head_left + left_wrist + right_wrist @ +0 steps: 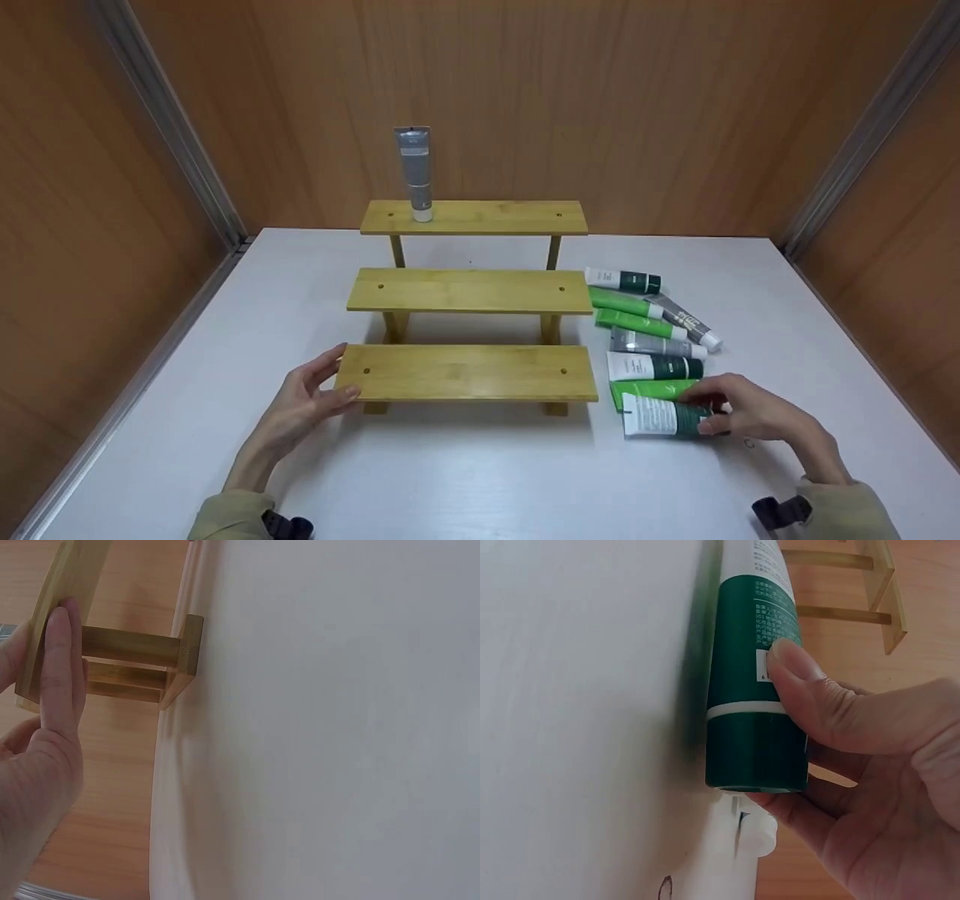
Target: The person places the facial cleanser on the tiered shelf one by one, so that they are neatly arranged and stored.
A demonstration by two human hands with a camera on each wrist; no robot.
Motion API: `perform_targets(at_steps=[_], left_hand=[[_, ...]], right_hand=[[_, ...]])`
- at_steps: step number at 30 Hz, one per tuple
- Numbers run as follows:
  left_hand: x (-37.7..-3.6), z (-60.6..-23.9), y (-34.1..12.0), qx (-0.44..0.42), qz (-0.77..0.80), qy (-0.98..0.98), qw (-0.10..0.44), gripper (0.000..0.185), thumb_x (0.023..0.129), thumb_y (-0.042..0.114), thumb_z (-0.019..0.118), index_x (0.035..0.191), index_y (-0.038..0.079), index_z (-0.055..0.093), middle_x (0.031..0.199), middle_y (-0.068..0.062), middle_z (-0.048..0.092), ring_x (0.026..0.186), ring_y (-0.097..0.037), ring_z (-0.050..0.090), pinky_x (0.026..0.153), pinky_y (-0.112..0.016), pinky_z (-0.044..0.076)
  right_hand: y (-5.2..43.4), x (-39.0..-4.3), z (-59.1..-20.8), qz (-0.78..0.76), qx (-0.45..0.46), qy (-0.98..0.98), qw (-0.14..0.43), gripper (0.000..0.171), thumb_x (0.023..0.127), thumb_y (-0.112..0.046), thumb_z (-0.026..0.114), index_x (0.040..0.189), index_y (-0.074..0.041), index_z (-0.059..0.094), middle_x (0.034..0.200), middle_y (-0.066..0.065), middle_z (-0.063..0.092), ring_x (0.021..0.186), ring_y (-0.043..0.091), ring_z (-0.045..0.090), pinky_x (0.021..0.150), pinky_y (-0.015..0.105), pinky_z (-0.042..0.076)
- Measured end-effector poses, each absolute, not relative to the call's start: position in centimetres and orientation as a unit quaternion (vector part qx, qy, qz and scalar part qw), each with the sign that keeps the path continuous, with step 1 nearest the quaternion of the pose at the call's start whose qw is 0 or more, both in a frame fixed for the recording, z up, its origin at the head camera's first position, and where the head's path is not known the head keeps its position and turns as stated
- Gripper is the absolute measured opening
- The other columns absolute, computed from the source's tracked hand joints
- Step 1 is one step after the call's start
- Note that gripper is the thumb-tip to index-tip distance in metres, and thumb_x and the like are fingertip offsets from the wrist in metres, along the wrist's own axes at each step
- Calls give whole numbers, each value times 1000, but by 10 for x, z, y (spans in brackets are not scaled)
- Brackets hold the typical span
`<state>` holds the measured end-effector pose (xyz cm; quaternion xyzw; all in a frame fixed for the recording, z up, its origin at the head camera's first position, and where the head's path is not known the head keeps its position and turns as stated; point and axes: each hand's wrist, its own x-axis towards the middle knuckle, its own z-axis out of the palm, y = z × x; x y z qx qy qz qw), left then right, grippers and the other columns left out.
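Observation:
A three-step bamboo shelf (469,370) stands mid-table. One grey tube (415,174) stands upright on its top step. My left hand (311,397) holds the left end of the lowest step (52,622), thumb on the front edge and fingers on top. To the right of the shelf lie several green, white and grey tubes (645,324). My right hand (739,415) grips the nearest one, a white and dark green tube (660,417) (754,682), at its cap end; the tube lies flat on the white table (480,472).
Wood-grain walls close in the table at the back and both sides. The middle step (469,290) carries nothing. The tubes crowd the table to the right of the shelf, and another white and green tube (651,367) lies just behind the held one.

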<state>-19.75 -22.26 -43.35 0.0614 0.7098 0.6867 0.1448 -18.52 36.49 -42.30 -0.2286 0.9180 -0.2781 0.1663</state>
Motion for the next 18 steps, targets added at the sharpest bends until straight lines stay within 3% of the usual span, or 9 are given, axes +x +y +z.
perform_targets(at_steps=[6,13,18], left_hand=[[-198,-433,-223,66,687,710,141,78,79,9,66,142,12,20,141,-10,29,111,-18,52,92,-42,48],[-198,-433,-223,60,694,702,145,79,79,8,66,142,12,18,140,-11,28,109,-19,53,92,-43,48],[-198,-434,-223,55,692,705,143,79,79,9,66,142,13,19,139,-10,29,110,-19,52,92,-43,48]], right_hand=[[363,-185,-418,-279,-236,918,153,39,79,-20,66,115,-12,58,111,4,57,89,3,45,76,13,44],[359,-188,-415,-302,-259,910,117,35,80,-17,64,113,-7,58,105,6,54,86,2,43,71,15,42],[353,-191,-411,-306,-264,910,95,33,81,-16,64,112,-9,55,104,4,53,85,2,44,70,17,43]])
